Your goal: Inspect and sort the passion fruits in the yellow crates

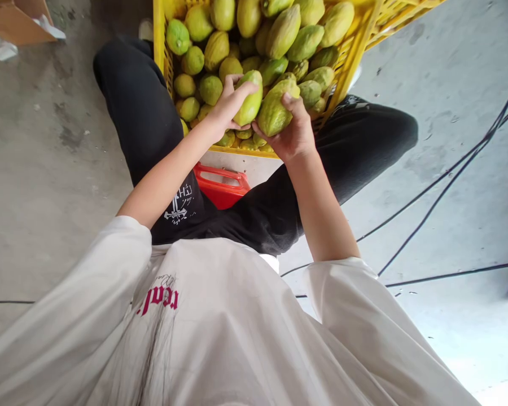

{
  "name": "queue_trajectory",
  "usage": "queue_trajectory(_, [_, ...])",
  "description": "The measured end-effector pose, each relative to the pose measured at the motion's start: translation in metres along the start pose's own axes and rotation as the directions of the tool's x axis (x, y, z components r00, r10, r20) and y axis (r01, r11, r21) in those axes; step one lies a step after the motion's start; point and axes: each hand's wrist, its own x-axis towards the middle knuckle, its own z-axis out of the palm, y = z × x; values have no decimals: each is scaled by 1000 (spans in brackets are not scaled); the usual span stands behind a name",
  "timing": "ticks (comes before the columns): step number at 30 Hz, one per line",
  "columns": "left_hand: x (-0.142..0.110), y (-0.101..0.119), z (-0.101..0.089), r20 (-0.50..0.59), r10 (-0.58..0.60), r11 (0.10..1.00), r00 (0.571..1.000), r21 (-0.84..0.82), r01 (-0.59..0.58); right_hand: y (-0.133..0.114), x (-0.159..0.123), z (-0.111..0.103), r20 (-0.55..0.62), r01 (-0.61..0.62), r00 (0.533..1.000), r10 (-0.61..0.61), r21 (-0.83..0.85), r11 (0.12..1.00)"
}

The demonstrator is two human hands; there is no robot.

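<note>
My left hand (230,108) is closed around a smooth, oval yellow-green fruit (251,99), with the thumb across its upper side. My right hand (294,131) grips a larger, ridged yellow-green fruit (274,113), thumb on top and fingers partly hidden beneath it. The two fruits are side by side, close together, over the near part of a yellow plastic crate (350,62). Many more green and yellowish fruits (283,32) are piled inside, some round, some long and ridged. I cannot tell their exact kind.
My bent legs (138,107) flank the crate. A red plastic thing (222,189) with a handle opening sits between them. Another yellow crate (400,17) adjoins at the upper right. A cardboard box (19,22) lies at the upper left. Black cables (442,172) cross the concrete floor.
</note>
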Motion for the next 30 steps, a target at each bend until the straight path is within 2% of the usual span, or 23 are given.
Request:
queue_trajectory(2, [-7, 5, 2, 25, -39, 998, 999, -39, 40, 2, 0, 1, -81, 120, 990, -116, 38, 992])
queue_trajectory(3, [-10, 6, 3, 50, -44, 997, 998, -58, 47, 3, 0, 2, -106, 136, 986, -129, 62, 989])
queue_trajectory(6, [-21, 11, 5, 99, -45, 997, 994, -59, 51, 2, 1, 1, -100, 78, 993, -66, 125, 989])
queue_trajectory(10, [-31, 13, 7, 124, -13, 998, 992, -65, 21, -3, -1, -1, -62, 91, 994, -85, 108, 990])
queue_trajectory(13, [-29, 12, 7, 144, 46, 990, 989, -137, -26, -5, -5, 3, 0, 99, 995, -100, 114, 989])
queue_trajectory(16, [-19, 11, 6, 167, 48, 988, 985, -150, -22, -5, -9, 10, 27, 148, 988, -152, 127, 981])
queue_trajectory(19, [-14, 13, 5, 149, -21, 982, 989, -182, 48, -5, -10, 13, 23, 148, 988, -151, 113, 983])
queue_trajectory(22, [-19, 19, 6, 103, -124, 947, 987, -286, 149, -5, -8, 9, 9, 129, 991, -130, 86, 988])
queue_trajectory(25, [-25, 24, 6, 125, -173, 915, 977, -347, 206, -4, -5, 4, -33, 145, 989, -142, 87, 986])
queue_trajectory(28, [-21, 21, 4, 180, -131, 924, 975, -333, 185, -1, -2, 2, -85, 160, 985, -151, 114, 980])
queue_trajectory(30, [-16, 16, 4, 200, -73, 943, 977, -305, 133, 0, -2, 4, -80, 169, 984, -161, 101, 980])
